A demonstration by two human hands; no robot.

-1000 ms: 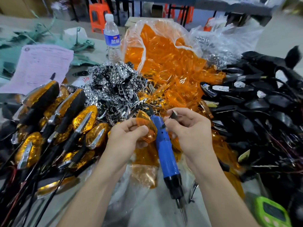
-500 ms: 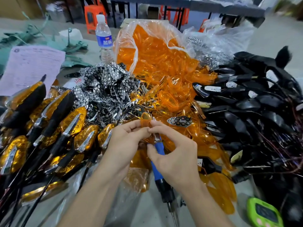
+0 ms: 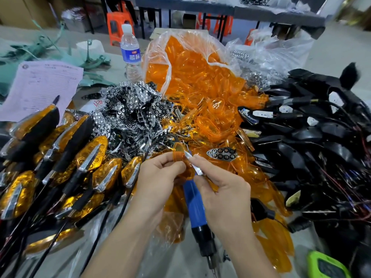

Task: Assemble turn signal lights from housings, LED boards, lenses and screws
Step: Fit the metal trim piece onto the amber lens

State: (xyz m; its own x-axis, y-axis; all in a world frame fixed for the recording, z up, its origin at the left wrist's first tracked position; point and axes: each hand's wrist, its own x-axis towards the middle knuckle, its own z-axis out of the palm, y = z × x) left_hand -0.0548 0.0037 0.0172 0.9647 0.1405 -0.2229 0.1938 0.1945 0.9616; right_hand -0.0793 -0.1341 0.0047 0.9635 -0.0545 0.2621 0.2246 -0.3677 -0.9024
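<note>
Change: my right hand (image 3: 222,189) has closed in on my left hand (image 3: 158,177), and both hands now meet above the blue screwdriver (image 3: 195,207).

Item: orange lens (image 3: 179,152), pinched by my left hand, tip pointing away from me.

Item: chrome trim strip (image 3: 193,164), pinched by my right hand. Its long axis slants from far-left to near-right, and its far end touches the lens. The seating, I judge, turns on matching that slant to the lens.

Beyond: reflector plate (image 3: 221,154) just past my right hand. Finished lights (image 3: 88,157) lie left and black housings (image 3: 311,137) right, on the counter (image 3: 180,257).

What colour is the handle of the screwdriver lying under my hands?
The screwdriver handle is blue, seen best in the head view.
</note>
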